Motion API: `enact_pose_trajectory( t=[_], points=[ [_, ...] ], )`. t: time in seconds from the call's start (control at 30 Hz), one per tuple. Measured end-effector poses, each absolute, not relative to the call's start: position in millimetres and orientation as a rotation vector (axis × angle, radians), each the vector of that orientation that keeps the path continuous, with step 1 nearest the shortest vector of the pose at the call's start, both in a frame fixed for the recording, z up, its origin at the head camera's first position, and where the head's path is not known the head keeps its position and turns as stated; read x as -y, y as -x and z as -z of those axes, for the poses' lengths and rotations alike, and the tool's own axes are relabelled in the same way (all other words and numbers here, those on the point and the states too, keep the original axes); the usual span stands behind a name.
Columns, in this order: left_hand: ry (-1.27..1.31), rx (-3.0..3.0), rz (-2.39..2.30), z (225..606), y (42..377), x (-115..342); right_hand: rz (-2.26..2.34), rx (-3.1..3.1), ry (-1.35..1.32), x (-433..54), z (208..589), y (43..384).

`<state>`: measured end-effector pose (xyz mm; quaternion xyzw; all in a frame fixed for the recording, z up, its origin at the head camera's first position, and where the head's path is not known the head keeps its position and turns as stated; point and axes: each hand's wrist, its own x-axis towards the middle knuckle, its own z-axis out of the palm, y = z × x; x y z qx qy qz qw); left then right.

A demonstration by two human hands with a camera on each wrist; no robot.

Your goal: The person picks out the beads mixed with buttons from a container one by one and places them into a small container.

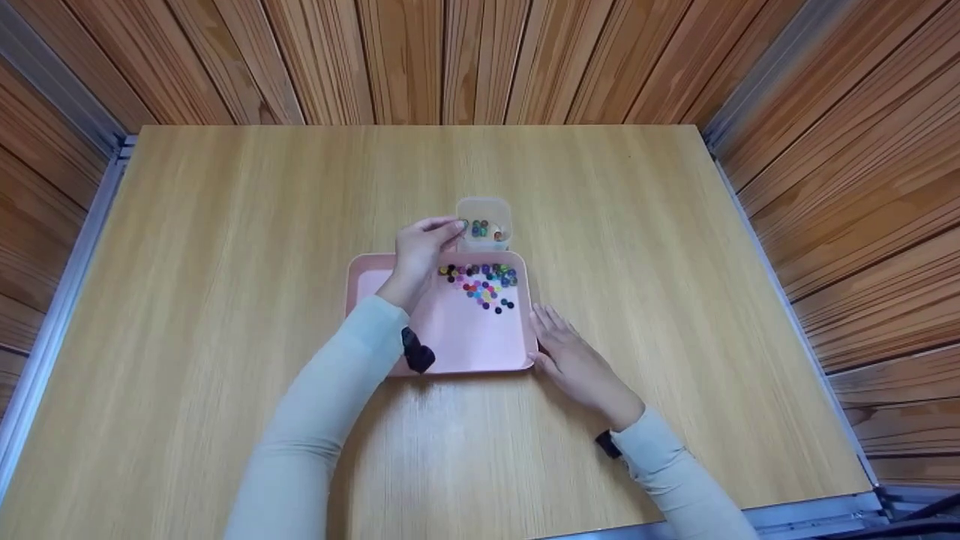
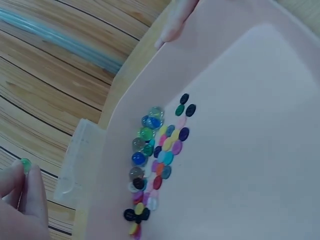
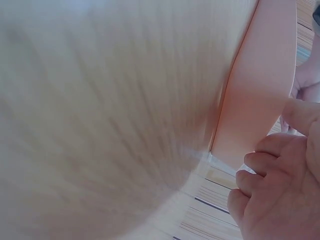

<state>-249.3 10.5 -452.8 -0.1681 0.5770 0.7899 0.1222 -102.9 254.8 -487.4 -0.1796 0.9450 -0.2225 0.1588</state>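
Note:
My left hand (image 1: 421, 253) pinches a green glass marble (image 2: 26, 164) between thumb and fingertips, at the left side of a small clear plastic container (image 1: 484, 202). Several marbles (image 1: 480, 229) lie inside that container, one of them orange. Just in front of it is a pink tray (image 1: 457, 345). Glass marbles (image 2: 139, 159) line the tray's far wall, beside flat, round, button-like pieces (image 2: 167, 158) in many colours. My right hand (image 1: 576, 366) rests at the tray's right edge with its fingers extended, the thumb at the rim near the front corner.
Both tray and container stand on a wooden table (image 1: 247, 225). Wood-plank walls (image 1: 412, 60) rise behind it and at the sides, with metal rails (image 1: 60, 322) along the table's edges. Dark wrist straps (image 1: 417, 351) sit at both cuffs.

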Motion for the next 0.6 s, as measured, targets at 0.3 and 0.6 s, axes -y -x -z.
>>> enact_pose_trajectory(
  t=[0.3, 0.6],
  points=[
    [0.282, -2.333, -1.757, 435, 267, -25, 0.599, -2.707, 0.491, -254, 487, 103],
    [0.019, -2.587, -1.415, 436, 269, -38, 0.611, -2.689, 0.449, -254, 485, 102]
  ],
)
